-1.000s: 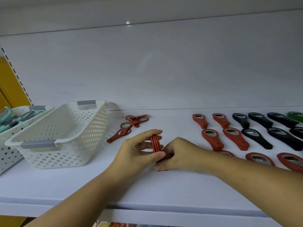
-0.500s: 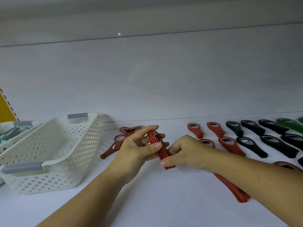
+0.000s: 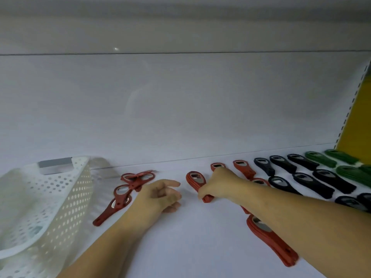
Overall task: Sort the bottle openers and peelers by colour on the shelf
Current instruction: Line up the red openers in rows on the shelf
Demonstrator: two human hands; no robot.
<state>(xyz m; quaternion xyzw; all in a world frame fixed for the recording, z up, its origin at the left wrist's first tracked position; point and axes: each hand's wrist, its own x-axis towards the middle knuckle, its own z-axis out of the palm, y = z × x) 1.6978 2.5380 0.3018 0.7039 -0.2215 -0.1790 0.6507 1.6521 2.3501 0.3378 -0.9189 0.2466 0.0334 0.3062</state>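
1. The right hand [image 3: 217,182] is clamped on a stack of red bottle openers [image 3: 194,180], about midway along the shelf [image 3: 190,237]. Its fingers curl over the handle end. The metal-lined heads point at the back edge, and a stub of handle pokes out below the knuckles. The layers blur together, so there's no counting them.
2. The left hand [image 3: 158,195] sits just to the left, apart from the stack, fingers loosely curled round nothing. I can't tell whether it touches the shelf.
3. The right forearm sweeps across the red rows. It hides most of one opener near the back and covers several more behind it. One back-row red opener [image 3: 244,169] shows almost whole.
4. Nearer the front edge lies a second red stack [image 3: 275,247], its head tucked partly under that forearm.
5. Left of the left hand, the red peelers [image 3: 120,199] lie in a loose, overlapping heap. The wrist covers the edge of one.
6. Out to the right come the black bottle openers [image 3: 319,185] in rows, the nearest cut by the arm and the frame.
7. Beyond them, at the right end, are the green bottle openers [image 3: 319,159], smeared and cropped.
8. At the left end there's a white basket [image 3: 66,197], perforated, blurred and cut off by the frame, with its grey handle [image 3: 55,165] toward the back.
9. A yellow upright [image 3: 357,117] closes off the right end.
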